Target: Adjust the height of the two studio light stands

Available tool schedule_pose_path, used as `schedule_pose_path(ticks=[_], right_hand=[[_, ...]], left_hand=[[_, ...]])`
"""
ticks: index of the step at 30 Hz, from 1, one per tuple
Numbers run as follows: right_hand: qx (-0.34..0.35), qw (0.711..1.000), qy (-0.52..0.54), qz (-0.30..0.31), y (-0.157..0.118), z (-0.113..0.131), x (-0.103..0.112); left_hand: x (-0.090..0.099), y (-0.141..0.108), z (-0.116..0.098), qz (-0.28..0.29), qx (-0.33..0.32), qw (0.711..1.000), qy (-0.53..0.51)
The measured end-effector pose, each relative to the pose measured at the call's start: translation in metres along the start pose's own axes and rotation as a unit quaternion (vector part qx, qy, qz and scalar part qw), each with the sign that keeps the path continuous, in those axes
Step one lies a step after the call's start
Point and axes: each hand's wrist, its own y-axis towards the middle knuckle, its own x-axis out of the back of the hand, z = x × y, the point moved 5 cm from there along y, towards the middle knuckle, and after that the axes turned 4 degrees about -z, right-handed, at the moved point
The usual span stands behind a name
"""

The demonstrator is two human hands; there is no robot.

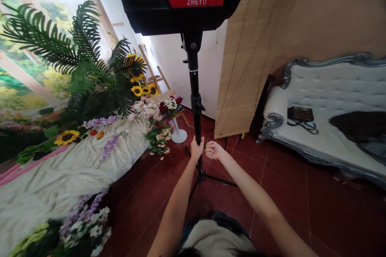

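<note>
A black light stand (195, 84) rises upright in front of me, its tripod legs spread on the floor. On top sits a large black studio light (181, 16) with a red ZHEYU label, its upper part cut off by the frame. My left hand (197, 149) is wrapped round the pole low down. Just to the right, my right hand (213, 150) has its fingers curled together at a small knob on the pole's side; the knob is mostly hidden by the fingers.
To the left, a cloth-draped surface (120, 164) bears artificial flowers, beside palm fronds (81, 56). A white round-based stand (179, 135) is behind the pole. A bamboo blind (238, 68) hangs behind, and a tufted sofa (328, 88) with a dark bag (300, 114) is at right.
</note>
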Motion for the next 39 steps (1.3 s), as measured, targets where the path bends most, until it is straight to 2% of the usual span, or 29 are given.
schedule_pose_path(ticks=[4,6,8,10,13,18,22,24,25,27,35,39], right_hand=[[-0.005,1.0,-0.006,-0.003,-0.002,-0.003,0.001],[-0.007,0.997,-0.061,-0.047,-0.002,-0.01,0.007],[0.041,0.978,-0.167,-0.119,-0.005,-0.011,0.017],[0.148,0.928,-0.289,-0.183,-0.012,-0.003,0.024],[0.287,0.822,-0.445,-0.208,-0.028,0.01,0.023],[0.326,0.704,-0.602,-0.19,-0.041,0.019,0.015],[0.35,0.597,-0.696,-0.193,-0.035,0.024,0.011],[0.356,0.571,-0.718,-0.18,-0.026,0.023,0.013],[0.359,0.568,-0.721,-0.17,-0.022,0.023,0.015],[0.363,0.579,-0.714,-0.149,-0.014,0.022,0.019],[0.373,0.683,-0.624,-0.072,-0.007,0.026,0.028],[0.365,0.749,-0.544,-0.094,-0.006,0.024,0.029]], left_hand=[[0.003,-0.001,-0.004,-0.002,0.012,1.0,-0.002],[0.003,-0.002,-0.007,0.001,0.017,1.0,-0.008],[0.004,-0.003,-0.01,0.007,0.021,1.0,-0.02],[0.003,-0.003,-0.011,0.011,0.019,0.999,-0.031],[0.002,-0.004,-0.01,0.014,0.011,0.999,-0.039],[0.0,-0.004,-0.004,0.007,0.024,0.999,-0.045],[-0.001,-0.003,-0.005,-0.002,0.025,0.999,-0.043],[-0.001,-0.003,-0.005,-0.008,0.035,0.998,-0.048],[-0.002,-0.003,-0.005,-0.009,0.04,0.998,-0.051],[-0.003,-0.003,-0.005,-0.008,0.046,0.997,-0.061],[-0.008,-0.005,-0.007,-0.012,0.066,0.995,-0.07],[-0.009,-0.006,-0.011,-0.015,0.061,0.995,-0.076]])
